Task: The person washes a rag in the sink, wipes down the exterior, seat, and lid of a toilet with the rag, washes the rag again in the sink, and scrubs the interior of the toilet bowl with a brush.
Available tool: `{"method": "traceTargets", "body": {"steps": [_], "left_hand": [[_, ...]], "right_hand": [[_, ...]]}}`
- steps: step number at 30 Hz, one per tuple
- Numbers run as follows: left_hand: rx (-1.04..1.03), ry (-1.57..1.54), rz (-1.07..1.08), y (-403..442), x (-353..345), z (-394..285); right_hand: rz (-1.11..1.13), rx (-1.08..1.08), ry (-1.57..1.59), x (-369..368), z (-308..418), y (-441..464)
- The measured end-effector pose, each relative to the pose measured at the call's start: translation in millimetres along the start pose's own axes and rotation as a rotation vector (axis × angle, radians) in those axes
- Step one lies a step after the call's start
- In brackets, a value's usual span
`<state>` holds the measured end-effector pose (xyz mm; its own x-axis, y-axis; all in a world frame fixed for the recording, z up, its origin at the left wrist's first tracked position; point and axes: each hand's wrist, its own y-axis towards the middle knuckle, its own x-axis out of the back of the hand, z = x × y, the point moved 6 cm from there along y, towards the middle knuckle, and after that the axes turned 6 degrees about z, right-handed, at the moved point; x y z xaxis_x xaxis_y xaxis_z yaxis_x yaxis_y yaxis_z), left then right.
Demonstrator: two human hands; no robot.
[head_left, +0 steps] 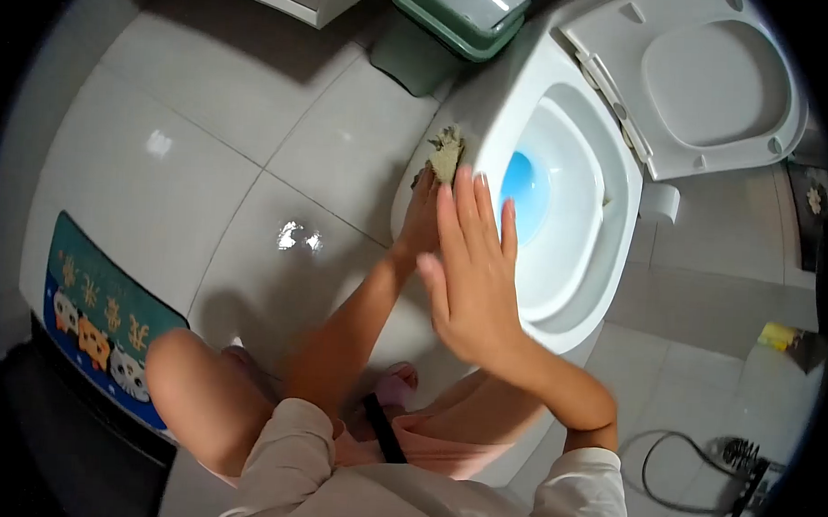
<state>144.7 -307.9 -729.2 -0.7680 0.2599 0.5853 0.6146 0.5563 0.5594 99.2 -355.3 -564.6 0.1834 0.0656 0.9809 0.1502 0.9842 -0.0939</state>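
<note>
A crumpled, textured yellowish-green cloth (448, 153) is pressed to the outer side of the white toilet (503, 132). My left hand (422, 213) is closed on the cloth, its fingers partly hidden behind my right hand. Held out in front of the bowl's near rim, my right hand (476, 270) has its fingers stretched and thumb apart, with nothing in it. From this angle I cannot tell whether it touches the rim. Blue water (523, 185) lies in the bowl, and the seat and lid (613, 47) are raised.
A green bin (421, 45) stands beside the toilet at the top. On the tiled floor (192, 96) to the left lies a blue-green mat (111, 325) with cartoon animals. A black brush (740, 455) and a dark cord (646, 467) are at the lower right.
</note>
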Motion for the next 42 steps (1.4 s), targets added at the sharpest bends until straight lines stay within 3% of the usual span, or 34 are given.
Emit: {"method": "traceTargets", "body": {"steps": [1, 2, 4, 5, 7, 8, 12, 15, 17, 19, 21, 23, 24, 26, 27, 28, 30, 31, 33, 34, 35, 37, 38, 40, 42], "left_hand": [[0.02, -0.287, -0.108, -12.3, -13.3, 14.9], [0.1, -0.279, -0.101, -41.5, -49.7, 37.2], [0.335, -0.736, -0.057, -61.0, -80.2, 74.9], [0.466, -0.948, -0.079, -72.8, -95.2, 92.8], [0.903, -0.965, 0.108, -129.2, -168.1, 132.2], [0.916, -0.984, 0.121, -140.8, -177.7, 128.5], [0.575, -0.53, 0.009, -148.4, -162.2, 91.3], [0.292, -0.409, -0.226, -95.7, -90.6, 45.1], [0.596, -0.958, 0.023, -43.9, -27.9, 30.7], [0.568, -0.939, 0.058, -41.7, -20.4, 29.7], [0.531, -0.916, 0.09, -51.5, -36.6, 37.3], [0.42, -0.671, -0.04, -71.3, -81.5, 52.3], [0.519, -0.782, -0.068, -71.1, -82.0, 70.4], [0.162, -0.344, -0.152, -108.0, -130.5, 90.7], [0.157, -0.348, -0.163, -100.1, -107.1, 90.2], [0.603, -0.772, 0.118, -94.7, -91.9, 102.9], [1.022, -1.145, 0.638, -144.5, -145.4, 105.0], [1.021, -1.145, 0.638, -148.4, -163.8, 94.8], [1.122, -1.288, 0.269, -142.6, -176.0, 80.8], [1.362, -1.725, 0.296, -123.7, -96.0, 72.5], [1.372, -1.717, 0.3, -119.1, -76.5, 78.4], [1.346, -2.191, 0.347, -111.5, -67.7, 70.7], [1.164, -2.21, 0.272, -113.2, -73.0, 76.2], [0.998, -1.995, 0.229, -120.7, -78.3, 96.3], [0.955, -1.895, 0.228, -122.1, -74.1, 108.7]], "right_hand": [[0.011, -0.032, -0.01, -6.9, 7.5, -5.1], [0.025, -0.071, 0.004, -14.9, 12.8, -9.0], [0.023, -0.138, 0.03, -36.5, 18.0, -17.2], [0.031, -0.155, 0.014, -50.6, 20.2, -20.2], [0.026, -0.212, -0.091, -71.4, 25.9, -26.5], [0.025, -0.233, -0.052, -77.1, 30.6, -26.8], [-0.094, -0.337, 0.074, -81.2, 24.5, -33.4], [-0.186, -0.292, 0.132, -75.9, 26.0, -32.2], [-0.211, -0.288, 0.121, -77.8, 25.6, -23.5], [-0.322, -0.29, 0.132, -73.7, 23.2, -11.2], [-0.301, -0.295, 0.135, -77.1, 19.8, -2.5], [-0.269, -0.298, 0.125, -78.3, 18.0, 7.7], [-0.281, -0.296, 0.123, -79.6, 18.0, 11.6], [-0.283, -0.297, 0.109, -80.2, 21.4, 15.4], [-0.28, -0.306, 0.101, -80.6, 21.3, 15.7], [-0.268, -0.299, 0.071, -82.0, 21.0, 14.6], [-0.232, -0.303, 0.067, -87.9, 19.4, 8.8], [-0.19, -0.306, 0.073, -94.0, 17.4, 6.5], [-0.174, -0.293, 0.082, -111.5, 9.7, 5.7], [-0.168, -0.29, 0.132, -124.6, 3.4, 8.5], [-0.161, -0.289, 0.183, -136.2, -2.8, 12.5], [-0.133, -0.233, 0.13, -152.4, -7.8, 32.4], [-0.121, -0.149, 0.203, -160.5, -4.1, 45.5], [-0.106, -0.061, 0.274, -176.9, -0.2, 63.8], [-0.085, -0.259, 0.313, -200.7, -17.6, 69.5]]}}
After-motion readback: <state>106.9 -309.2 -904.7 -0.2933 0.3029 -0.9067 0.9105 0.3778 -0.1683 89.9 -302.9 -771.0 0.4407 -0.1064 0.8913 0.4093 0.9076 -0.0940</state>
